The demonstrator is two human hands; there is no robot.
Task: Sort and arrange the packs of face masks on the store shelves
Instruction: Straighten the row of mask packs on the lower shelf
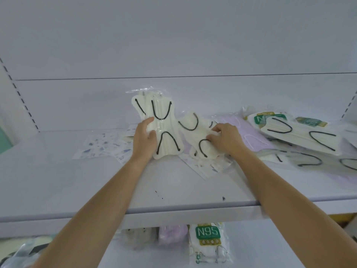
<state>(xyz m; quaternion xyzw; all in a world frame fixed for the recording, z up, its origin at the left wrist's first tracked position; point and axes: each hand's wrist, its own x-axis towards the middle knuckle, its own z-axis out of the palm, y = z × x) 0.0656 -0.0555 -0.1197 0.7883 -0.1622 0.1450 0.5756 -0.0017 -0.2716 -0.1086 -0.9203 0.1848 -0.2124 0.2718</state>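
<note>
Shelf (173, 186) sorting, two-handed.
Mid-shelf, left hand (144, 137) grips upright white pack (164, 111), right hand (226, 141) holds tilted pack (195, 132), both well back from front edge.

Left third of the shelf (48, 171): bare, and open from the front edge to the back panel (77, 103). Front strip: bare across the full width.

Centre: blocked by printed packs (104, 146) lying flat, an upright white pack (166, 130) and a tilted white pack (195, 138). A narrow gap is seen between the two white packs.

Right side: covered by a lilac pack (255, 138) and a heap of N95 packs (289, 132), which runs out of view at the right. Open space is seen above all packs.
</note>
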